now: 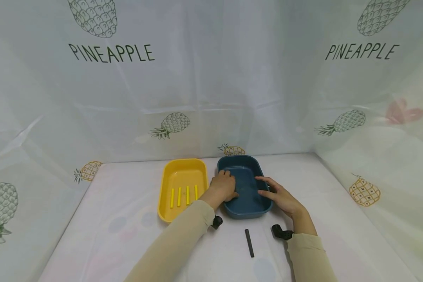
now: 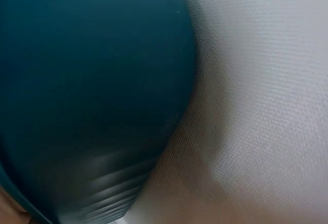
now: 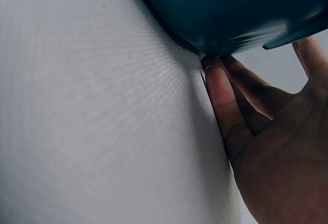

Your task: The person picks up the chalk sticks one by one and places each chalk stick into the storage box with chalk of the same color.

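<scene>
A dark blue plastic tray (image 1: 246,184) stands at the far middle of the table, between both hands. My left hand (image 1: 223,188) grips its left rim, with the thumb reaching inside. In the left wrist view the tray's outer wall (image 2: 97,80) fills the left side, and most of that hand is hidden. My right hand (image 1: 283,199) holds the right rim. In the right wrist view, several of its fingers (image 3: 220,90) touch the tray's underside, while another reaches up past the rim.
Left of the blue tray is a yellow tray (image 1: 185,166) with several yellow sticks (image 1: 179,197) in a row. One dark grey stick (image 1: 249,243) lies on the white tablecloth (image 1: 127,250) nearer the front. A pineapple-print curtain (image 1: 215,86) hangs behind the table.
</scene>
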Tool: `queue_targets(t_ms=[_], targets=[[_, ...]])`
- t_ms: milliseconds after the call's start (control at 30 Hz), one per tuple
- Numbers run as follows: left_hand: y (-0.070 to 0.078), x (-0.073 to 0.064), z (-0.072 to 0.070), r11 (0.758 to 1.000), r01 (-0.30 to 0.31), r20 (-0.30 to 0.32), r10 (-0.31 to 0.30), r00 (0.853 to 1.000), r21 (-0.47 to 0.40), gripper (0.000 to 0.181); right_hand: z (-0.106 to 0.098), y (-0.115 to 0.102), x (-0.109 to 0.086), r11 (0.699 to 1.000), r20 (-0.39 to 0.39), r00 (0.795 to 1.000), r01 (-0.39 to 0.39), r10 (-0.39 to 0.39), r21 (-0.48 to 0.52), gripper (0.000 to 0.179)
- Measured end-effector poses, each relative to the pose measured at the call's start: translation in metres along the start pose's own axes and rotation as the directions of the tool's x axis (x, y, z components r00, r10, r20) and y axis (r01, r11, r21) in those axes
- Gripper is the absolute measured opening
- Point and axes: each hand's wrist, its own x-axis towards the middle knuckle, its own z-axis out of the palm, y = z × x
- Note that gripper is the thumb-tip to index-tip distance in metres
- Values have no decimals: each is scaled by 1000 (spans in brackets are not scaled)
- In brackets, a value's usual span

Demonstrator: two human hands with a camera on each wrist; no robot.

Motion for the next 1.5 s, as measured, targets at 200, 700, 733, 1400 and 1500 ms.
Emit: queue_targets(t_ms=[200,700,733,1400,1500], targets=[[1,0,0,1000,7,2,-7,1000,11,74,0,0,0,1000,8,1000,3,-3,-2,59],[1,1,1,1000,-9,-12,9,1000,19,77,-1,2,2,1000,8,1000,12,-12,-2,60],[0,1,1,1000,-12,-14,12,1000,17,77,-2,2,2,1000,9,1000,10,-10,-3,60],[0,3,7,999,-36,-33,36,999,-1,70,-1,3,1,1000,6,1000,9,-9,-7,58],[0,4,7,999,-37,-35,37,999,-5,70,-2,3,2,1000,9,1000,19,-19,-17,59]])
